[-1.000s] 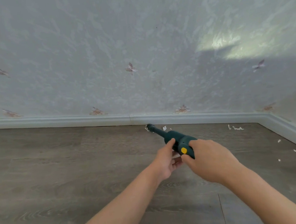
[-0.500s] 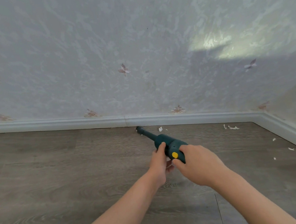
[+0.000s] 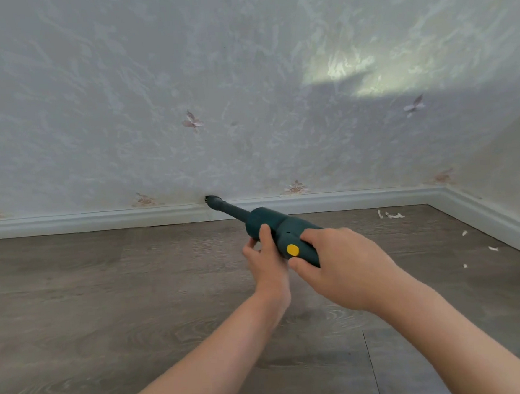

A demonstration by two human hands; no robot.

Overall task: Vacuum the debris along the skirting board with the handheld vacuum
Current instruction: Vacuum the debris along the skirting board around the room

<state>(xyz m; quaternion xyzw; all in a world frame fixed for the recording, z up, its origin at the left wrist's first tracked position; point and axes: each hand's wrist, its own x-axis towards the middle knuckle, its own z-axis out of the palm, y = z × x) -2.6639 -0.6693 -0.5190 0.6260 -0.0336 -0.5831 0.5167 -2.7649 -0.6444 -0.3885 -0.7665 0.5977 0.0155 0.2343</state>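
Observation:
A dark green handheld vacuum (image 3: 270, 223) with a yellow button points up and to the left. Its narrow nozzle tip (image 3: 211, 199) is raised to the top edge of the white skirting board (image 3: 100, 221). My right hand (image 3: 343, 264) grips the vacuum's rear handle. My left hand (image 3: 266, 258) holds the body from the left side, thumb on top. White debris scraps (image 3: 390, 215) lie on the floor by the skirting board to the right, and smaller bits (image 3: 492, 248) lie along the right-hand wall.
Grey wood-look floor (image 3: 106, 300) spreads in front of me. The pale patterned wall (image 3: 245, 90) rises behind the skirting board and meets a second wall at a corner (image 3: 443, 190) on the right.
The nozzle has lifted from the floor to the top of the skirting board. The small white bits near the nozzle tip are no longer visible. Both hands keep their grip.

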